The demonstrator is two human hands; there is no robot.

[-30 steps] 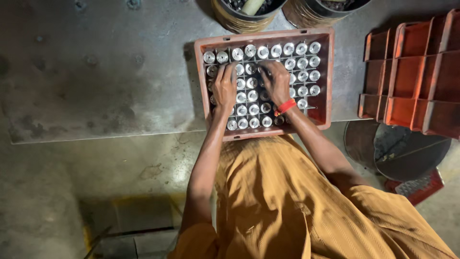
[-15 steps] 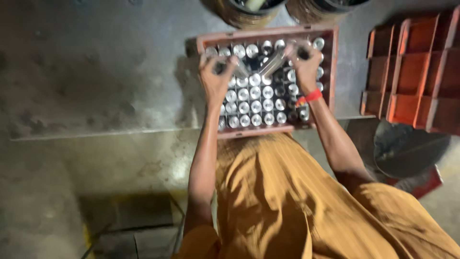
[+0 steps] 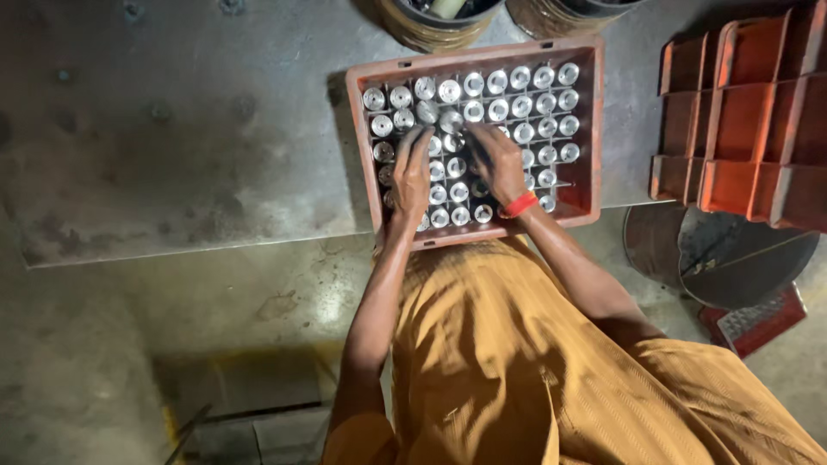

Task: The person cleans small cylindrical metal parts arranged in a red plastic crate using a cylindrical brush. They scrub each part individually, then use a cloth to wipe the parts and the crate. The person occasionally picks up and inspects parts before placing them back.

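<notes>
A red plastic crate [image 3: 594, 129] sits on a grey metal table and holds several rows of shiny upright metal cylinders [image 3: 534, 103]. Both my hands are down inside it, near the middle rows. My left hand [image 3: 412, 176] lies over the left columns, its fingertips closed on a metal cylinder [image 3: 428, 138]. My right hand [image 3: 500, 164], with a red band at the wrist, curls its fingers on a cylinder [image 3: 457, 142] beside the left one. The cylinders under my palms are hidden. I wear an orange garment.
Stacked orange-red crates [image 3: 749, 112] stand at the right. Two round bins [image 3: 435, 21] sit behind the crate. A dark round metal pan [image 3: 732, 258] and a red grate [image 3: 758, 319] lie on the concrete floor at the right. The table's front edge [image 3: 198, 250] runs left.
Half a second ago both hands were raised at the crate's far rows holding cylinders; now they have come down toward me onto the middle rows.
</notes>
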